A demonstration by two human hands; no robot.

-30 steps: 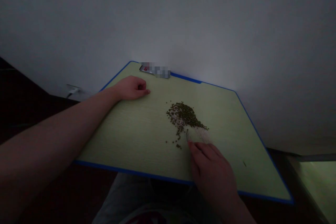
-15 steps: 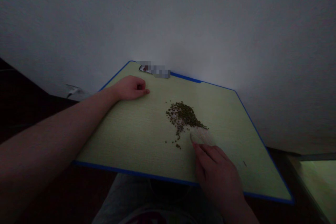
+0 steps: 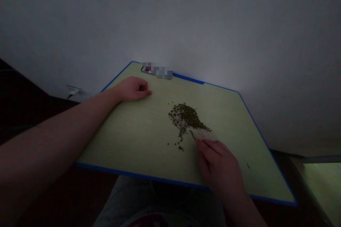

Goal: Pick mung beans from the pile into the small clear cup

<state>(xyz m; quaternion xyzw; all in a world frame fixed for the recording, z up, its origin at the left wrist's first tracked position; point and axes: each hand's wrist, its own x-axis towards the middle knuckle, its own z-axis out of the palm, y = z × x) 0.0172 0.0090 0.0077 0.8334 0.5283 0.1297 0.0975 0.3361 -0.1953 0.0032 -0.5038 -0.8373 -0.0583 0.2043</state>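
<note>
My right hand (image 3: pixel 221 163) pinches a thin dark stick-like tool (image 3: pixel 192 134), its tip pointing away from me at the near edge of a bean pile. Its exact kind is too dim to tell. The pile of small green-brown beans, like mung beans, (image 3: pixel 190 115) lies mid-table with pale grains among them. A patch of pale, rice-like grains (image 3: pixel 205 134) sits just beyond my right fingers, partly hidden by them. Left of the pile, my left hand (image 3: pixel 133 88) rests on the tabletop, loosely curled with nothing seen in it.
The pale yellow table (image 3: pixel 133 138) has a blue rim and stands against a grey wall (image 3: pixel 186 25). At its far edge lies a phone-like flat object (image 3: pixel 157 72), partly blurred out. A small dark mark (image 3: pixel 248 166) shows at the right. A socket with a plug (image 3: pixel 74 92) is low on the wall.
My right hand has moved slightly forward and left, bringing the tool's tip up to the pile's near edge. My left hand and the beans look unchanged.
</note>
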